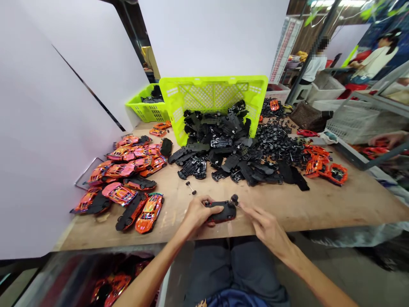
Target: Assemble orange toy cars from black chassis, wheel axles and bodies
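My left hand [198,212] grips an upturned toy car [220,212] at the table's front edge, its black underside facing up and a little red body showing below. My right hand [263,224] is closed at the car's right end, fingertips pinching a small wheel axle [234,199] with dark wheels, blurred by motion. Whether the axle touches the car I cannot tell. Just beyond my left hand lies a loose wheel axle [191,188]. Black car bases [246,164] are heaped farther back.
A tipped yellow-green crate [168,96] spills black bases. Orange toy cars [128,164] are piled at left, wheel axles [277,140] and orange car bodies [322,164] at right. A green basket [147,111] stands behind. At far right is another person's hand [388,138].
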{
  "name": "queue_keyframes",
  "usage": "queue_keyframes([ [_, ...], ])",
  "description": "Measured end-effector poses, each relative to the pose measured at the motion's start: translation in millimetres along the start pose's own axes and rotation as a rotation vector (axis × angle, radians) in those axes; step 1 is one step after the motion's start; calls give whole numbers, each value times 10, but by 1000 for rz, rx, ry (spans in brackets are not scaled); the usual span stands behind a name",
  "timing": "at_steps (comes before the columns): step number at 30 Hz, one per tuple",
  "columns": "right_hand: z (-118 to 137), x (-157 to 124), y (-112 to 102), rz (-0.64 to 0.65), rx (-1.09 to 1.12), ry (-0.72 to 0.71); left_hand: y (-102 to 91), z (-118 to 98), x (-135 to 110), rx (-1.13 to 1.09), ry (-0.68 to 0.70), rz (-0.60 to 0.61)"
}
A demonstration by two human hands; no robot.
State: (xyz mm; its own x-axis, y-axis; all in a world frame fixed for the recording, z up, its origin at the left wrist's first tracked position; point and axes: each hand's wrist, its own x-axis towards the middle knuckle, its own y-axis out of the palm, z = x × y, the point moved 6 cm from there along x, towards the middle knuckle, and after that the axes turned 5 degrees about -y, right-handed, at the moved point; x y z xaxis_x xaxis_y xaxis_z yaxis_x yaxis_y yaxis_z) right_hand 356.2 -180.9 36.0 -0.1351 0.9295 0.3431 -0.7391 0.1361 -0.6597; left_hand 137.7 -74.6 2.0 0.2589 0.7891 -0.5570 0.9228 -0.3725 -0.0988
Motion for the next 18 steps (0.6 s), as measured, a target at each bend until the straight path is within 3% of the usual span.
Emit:
queue_keyframes([
  [2,36,7,-26,18,-25,-15,20,4,29,11,7,-11],
  [6,108,-6,-176,-225,-41,16,32,20,39,-5,17,-30],
  [10,152,11,-22,-41,-47,7,16,24,32,-6,29,-59],
  [14,125,-85,-129,-203,-51,64,18,47,39,-12,17,-44],
  [18,105,-163,-54,-55,-85,32,25,42,42,-12,29,-36],
])
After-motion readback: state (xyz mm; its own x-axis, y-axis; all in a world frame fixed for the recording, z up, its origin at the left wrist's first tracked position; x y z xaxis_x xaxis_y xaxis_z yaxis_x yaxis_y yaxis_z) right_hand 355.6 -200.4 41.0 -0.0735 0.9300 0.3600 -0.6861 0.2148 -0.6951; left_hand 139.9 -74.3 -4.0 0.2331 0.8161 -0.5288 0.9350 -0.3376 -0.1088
